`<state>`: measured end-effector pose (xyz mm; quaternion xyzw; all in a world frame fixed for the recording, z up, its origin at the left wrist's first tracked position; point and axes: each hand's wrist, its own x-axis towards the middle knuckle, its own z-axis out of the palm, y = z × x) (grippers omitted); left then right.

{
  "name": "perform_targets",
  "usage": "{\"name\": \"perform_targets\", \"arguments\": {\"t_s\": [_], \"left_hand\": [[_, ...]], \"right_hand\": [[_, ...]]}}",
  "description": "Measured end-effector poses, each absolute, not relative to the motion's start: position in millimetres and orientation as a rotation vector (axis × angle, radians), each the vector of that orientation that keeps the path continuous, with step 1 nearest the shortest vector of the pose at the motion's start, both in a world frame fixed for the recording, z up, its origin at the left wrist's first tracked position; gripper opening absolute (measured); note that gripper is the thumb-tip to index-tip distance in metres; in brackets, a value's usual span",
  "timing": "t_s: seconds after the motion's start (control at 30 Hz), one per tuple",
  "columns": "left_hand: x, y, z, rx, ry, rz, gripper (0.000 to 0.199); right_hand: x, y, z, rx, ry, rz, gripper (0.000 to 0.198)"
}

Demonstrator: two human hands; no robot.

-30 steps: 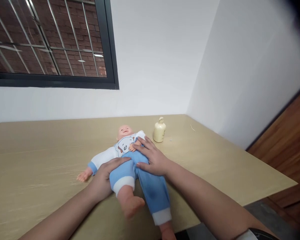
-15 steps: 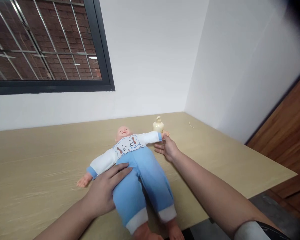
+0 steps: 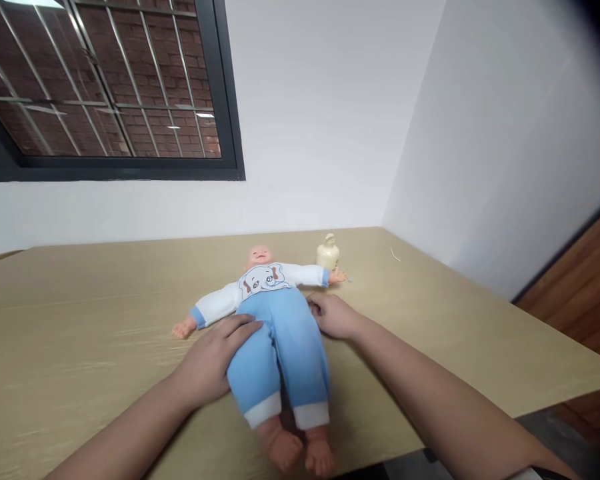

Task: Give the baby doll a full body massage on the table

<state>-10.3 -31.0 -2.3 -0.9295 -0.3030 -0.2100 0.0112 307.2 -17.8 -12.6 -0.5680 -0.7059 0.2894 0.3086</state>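
Note:
A baby doll (image 3: pixel 275 317) lies face up on the table, in a white top with an elephant face and blue trousers with white cuffs. Both of its arms are spread out, and its bare feet point towards me. My left hand (image 3: pixel 217 357) is wrapped over the doll's hip and upper thigh on the left, its thumb out of sight. At the opposite hip, my right hand (image 3: pixel 334 316) has its fingers curled against the side of the trousers; the fingertips are partly hidden.
A cream pump bottle (image 3: pixel 328 255) stands behind the doll's outstretched hand. Farther right, a thin pale strip (image 3: pixel 395 255) lies on the wooden table (image 3: pixel 455 333). White walls meet behind the table, with a barred window (image 3: pixel 130 87) at upper left and brown wood panelling (image 3: pixel 575 267) at right.
My right hand has left the doll's hand and come down to its hip, its fingers curling in. The doll's legs have shifted left. My left hand stays on the hip.

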Motion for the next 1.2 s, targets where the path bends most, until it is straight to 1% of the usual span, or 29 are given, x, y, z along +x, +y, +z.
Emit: {"name": "perform_targets", "arguments": {"t_s": [0.07,0.13,0.17,0.23,0.3,0.37,0.47,0.53,0.6,0.83,0.9,0.97,1.03,1.1,1.2], "left_hand": [[-16,-26,2,-2.944,-0.985,-0.651,0.059],[-21,-21,6,-2.995,-1.015,-0.649,0.058],[-23,-19,8,-3.015,-1.025,-0.653,0.057],[-26,-17,11,-3.040,-1.036,-0.657,0.055],[-29,-16,11,-3.050,-1.038,-0.657,0.055],[-31,-15,9,-3.048,-1.041,-0.653,0.058],[-32,-14,6,-3.032,-1.060,-0.673,0.060],[-32,-14,6,-3.029,-1.078,-0.702,0.058],[-32,-14,6,-3.046,-1.101,-0.730,0.058],[-35,-8,-1,-3.121,-1.353,-0.990,0.080],[-39,-4,-4,-3.131,-1.446,-1.034,0.073],[-42,0,-4,-3.165,-1.489,-1.012,0.056],[-44,4,-3,-3.214,-1.493,-0.975,0.041],[-44,7,0,-3.272,-1.484,-0.970,0.036],[-42,11,1,-3.348,-1.490,-1.024,0.037]], "right_hand": [[297,-27,-9,-1.344,-2.057,0.661,0.043],[287,-33,-10,-1.262,-2.165,0.456,0.064],[283,-36,-11,-1.257,-2.183,0.331,0.071],[275,-40,-16,-1.232,-2.213,0.087,0.077],[269,-43,-20,-1.123,-2.308,-0.071,0.076],[264,-45,-22,-0.984,-2.434,-0.138,0.071],[262,-47,-22,-0.872,-2.507,-0.162,0.059],[263,-47,-21,-0.845,-2.473,-0.155,0.049],[265,-47,-20,-0.804,-2.436,-0.136,0.044],[266,-51,-19,-0.758,-2.400,-0.111,0.046],[265,-53,-18,-0.770,-2.424,-0.134,0.045],[263,-56,-16,-0.796,-2.474,-0.151,0.047],[261,-58,-15,-0.819,-2.535,-0.162,0.054],[260,-60,-14,-0.836,-2.581,-0.179,0.062],[258,-64,-13,-0.835,-2.585,-0.220,0.067]]}}
